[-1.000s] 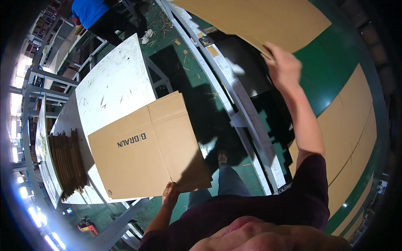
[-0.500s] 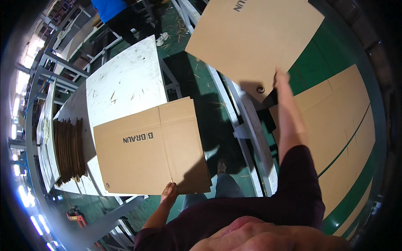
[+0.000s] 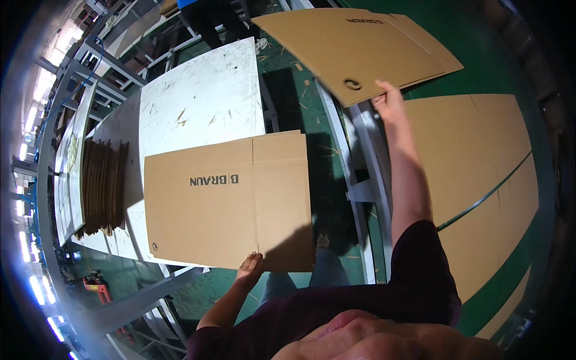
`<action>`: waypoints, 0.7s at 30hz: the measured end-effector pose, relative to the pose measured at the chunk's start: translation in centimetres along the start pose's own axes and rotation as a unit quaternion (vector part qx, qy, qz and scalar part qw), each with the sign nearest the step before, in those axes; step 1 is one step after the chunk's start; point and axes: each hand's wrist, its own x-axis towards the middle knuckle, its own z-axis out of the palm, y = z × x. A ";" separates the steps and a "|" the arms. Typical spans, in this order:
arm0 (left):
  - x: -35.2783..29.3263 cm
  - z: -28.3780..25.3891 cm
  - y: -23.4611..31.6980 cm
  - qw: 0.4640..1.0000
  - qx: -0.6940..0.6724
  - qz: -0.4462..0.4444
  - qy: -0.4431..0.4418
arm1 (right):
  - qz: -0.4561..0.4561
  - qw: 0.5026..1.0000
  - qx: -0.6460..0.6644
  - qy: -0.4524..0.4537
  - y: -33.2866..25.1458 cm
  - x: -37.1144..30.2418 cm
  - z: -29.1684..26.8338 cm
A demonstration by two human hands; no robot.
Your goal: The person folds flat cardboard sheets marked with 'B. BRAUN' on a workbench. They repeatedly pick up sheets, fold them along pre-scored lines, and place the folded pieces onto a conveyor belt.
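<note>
Head view: white table [image 3: 198, 108] at left, green surface [image 3: 498, 294] at right, grey rail [image 3: 377, 180] between.
Left hand [image 3: 249, 265]: at near edge of flat carton [image 3: 204, 216], fingers close together, tips on top face; thumb not clear, so cannot tell whether pinching or merely resting.
Flat carton: lying on white table, right part jutting past its edge; dark print upside down, small round mark at near left corner, crease running near to far, shadow across near right corner.
Right hand [image 3: 389, 101]: arm stretched forward, closed on near edge of raised carton [image 3: 312, 48].
Raised carton: tilted, over grey rail and green surface, well apart from flat carton; dark print near far edge, ring mark near the gripped edge.
Sheets [image 3: 462, 162]: brown, lying on green surface, right of the outstretched arm, narrow dark green gap between two.
Pile [image 3: 102, 192]: brown, layered edges showing, left end of white table.
Co-worker [image 3: 213, 21]: beyond white table, dark trousers, bit of blue top.
Floor [image 3: 204, 288]: green, brown scraps scattered near co-worker.
</note>
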 end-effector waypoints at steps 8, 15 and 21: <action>-0.1 1.2 -1.0 0.999 -0.004 0.028 0.030 | 0.046 0.970 0.229 -0.067 24.0 -29.3 16.2; -0.6 1.6 -0.7 0.997 -0.046 0.038 0.058 | 0.048 0.967 -0.250 0.006 39.1 -38.5 14.1; -5.1 1.4 -1.4 0.996 -0.036 0.048 0.061 | 0.185 0.972 0.140 0.042 49.8 -44.8 23.9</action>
